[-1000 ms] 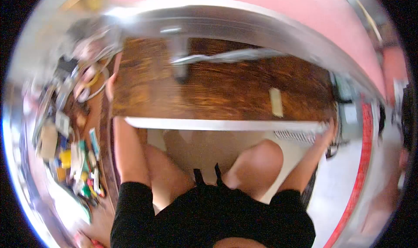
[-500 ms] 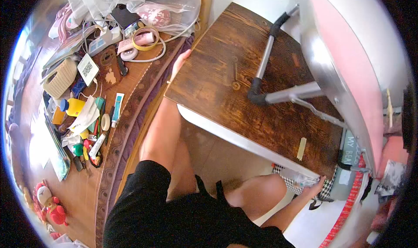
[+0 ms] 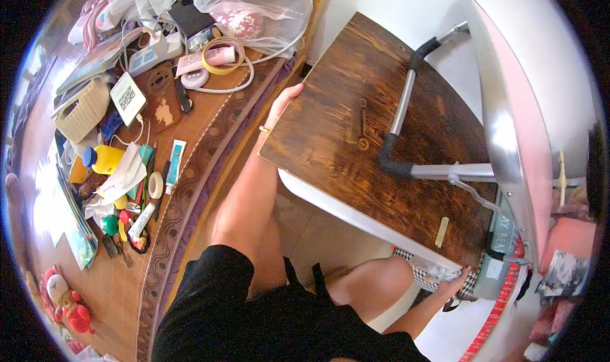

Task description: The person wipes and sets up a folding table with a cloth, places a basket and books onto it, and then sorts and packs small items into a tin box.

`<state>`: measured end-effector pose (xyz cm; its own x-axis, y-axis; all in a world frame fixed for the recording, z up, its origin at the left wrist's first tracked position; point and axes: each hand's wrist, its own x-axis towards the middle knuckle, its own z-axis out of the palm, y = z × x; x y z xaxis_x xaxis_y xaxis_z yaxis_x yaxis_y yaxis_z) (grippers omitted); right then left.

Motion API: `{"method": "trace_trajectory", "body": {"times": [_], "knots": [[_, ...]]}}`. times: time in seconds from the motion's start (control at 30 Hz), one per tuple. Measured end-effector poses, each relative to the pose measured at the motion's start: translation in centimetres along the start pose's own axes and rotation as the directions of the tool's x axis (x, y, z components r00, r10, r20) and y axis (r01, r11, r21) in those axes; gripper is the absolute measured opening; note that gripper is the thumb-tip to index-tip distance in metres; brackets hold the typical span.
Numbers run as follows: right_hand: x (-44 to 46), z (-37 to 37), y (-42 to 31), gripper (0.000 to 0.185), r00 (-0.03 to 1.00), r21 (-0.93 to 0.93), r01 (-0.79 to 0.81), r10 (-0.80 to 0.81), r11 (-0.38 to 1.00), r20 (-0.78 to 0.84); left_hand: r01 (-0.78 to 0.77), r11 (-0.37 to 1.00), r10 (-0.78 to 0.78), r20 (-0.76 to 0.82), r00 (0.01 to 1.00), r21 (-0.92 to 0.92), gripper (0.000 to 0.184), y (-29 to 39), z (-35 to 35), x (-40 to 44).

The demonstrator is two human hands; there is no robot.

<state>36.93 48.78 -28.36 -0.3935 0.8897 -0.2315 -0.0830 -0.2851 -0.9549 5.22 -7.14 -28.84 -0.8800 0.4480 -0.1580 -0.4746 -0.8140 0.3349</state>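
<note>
A small cabinet with a dark wood-grain top and white front stands slanted before me. My left hand is closed on its left side near the back, with part of the fingers hidden behind the edge. At the near right corner, my right hand grips the same cabinet, its thumb by the top edge. A strip of pale tape is stuck on the top near that corner. Over the top reaches a bent metal folding leg with black sleeves, joined to a pink and silver board standing on edge.
On my left, a wooden surface bears a yellow bottle, a tape roll, a power strip and a red doll. A checkered item and a grey-green box sit beside the right corner.
The view has shifted, so the cabinet, the metal leg and the board appear slightly lower and farther right. Both hands keep their places on the cabinet.
</note>
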Motion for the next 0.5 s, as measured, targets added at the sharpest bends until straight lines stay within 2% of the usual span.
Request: {"method": "trace_trajectory", "body": {"times": [0.2,0.23,0.27,0.33,0.37,0.4,0.47,0.5], "knots": [[-0.8,0.5,-1.0,0.048,0.999,-0.018,-0.046,0.046,0.999,0.019,-0.042,0.999,0.041,-0.060,0.997,-0.006,0.043,-0.1,0.8,-0.3],[-0.8,0.7,-1.0,0.045,0.999,-0.045,-0.030,0.028,0.999,-0.041,-0.020,1.000,0.019,-0.043,0.999,-0.022,0.043,0.0,1.3,-0.6],[-0.8,0.4,-1.2,0.044,0.993,0.021,-0.108,0.107,0.994,0.043,0.001,0.999,-0.002,-0.026,1.000,-0.037,0.043,0.1,1.6,-0.7],[-0.5,0.2,-1.2,0.051,0.990,0.014,-0.099,0.098,0.995,0.103,0.018,0.998,-0.019,-0.015,1.000,-0.060,0.043,0.2,1.3,-0.1],[-0.2,0.2,-1.1,0.047,0.996,-0.002,-0.064,0.064,0.998,0.060,0.027,0.997,-0.027,-0.010,1.000,-0.071,0.043,0.4,1.1,0.2],[-0.1,0.0,-1.1,0.044,0.996,-0.011,-0.053,0.054,0.999,0.065,0.019,1.000,-0.020,-0.035,0.999,-0.020,0.043,0.7,1.1,0.5],[-0.3,0.0,-1.7,0.044,0.978,-0.005,-0.197,0.197,0.980,0.068,0.019,0.996,-0.012,-0.076,0.997,0.086,0.043,1.2,1.2,1.1],[0.0,-0.2,-1.3,0.046,0.972,0.052,-0.159,0.148,0.986,0.183,-0.011,0.991,0.016,-0.041,0.999,0.134,0.045,1.3,1.2,1.3]]}}
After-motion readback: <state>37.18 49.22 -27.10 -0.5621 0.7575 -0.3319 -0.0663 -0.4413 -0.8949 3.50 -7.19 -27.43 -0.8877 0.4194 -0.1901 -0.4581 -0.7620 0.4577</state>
